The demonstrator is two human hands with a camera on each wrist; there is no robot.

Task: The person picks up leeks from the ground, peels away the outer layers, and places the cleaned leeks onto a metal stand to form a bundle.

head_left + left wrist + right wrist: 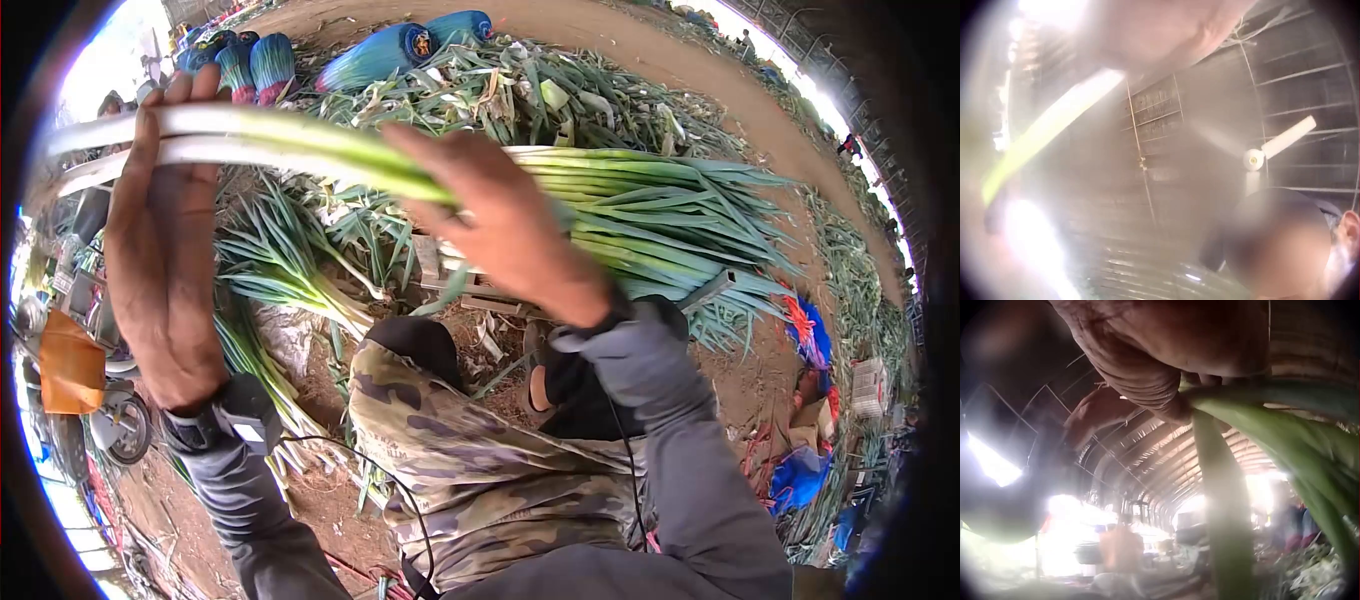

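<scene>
My right hand [515, 225] grips a couple of leeks [290, 145] around their pale green part, holding them level above the ground. Their white ends reach left to my raised left hand [170, 270]. Its fingers are straight and the white shafts cross at finger height. In the right wrist view, green leaves [1225, 487] hang from under the curled fingers of the right hand. A pale leek [1054, 125] runs up to the left hand in the left wrist view. Under and beyond the right hand lies a stack of leeks [660, 215], leaves pointing right.
Loose leeks [290, 265] lie on the ground at left. Behind is a heap of leaf trimmings [560, 95], with wrapped blue-green bundles [375, 58] at its back. A motorcycle wheel [125, 430] shows at far left. Blue plastic [800, 478] lies at right.
</scene>
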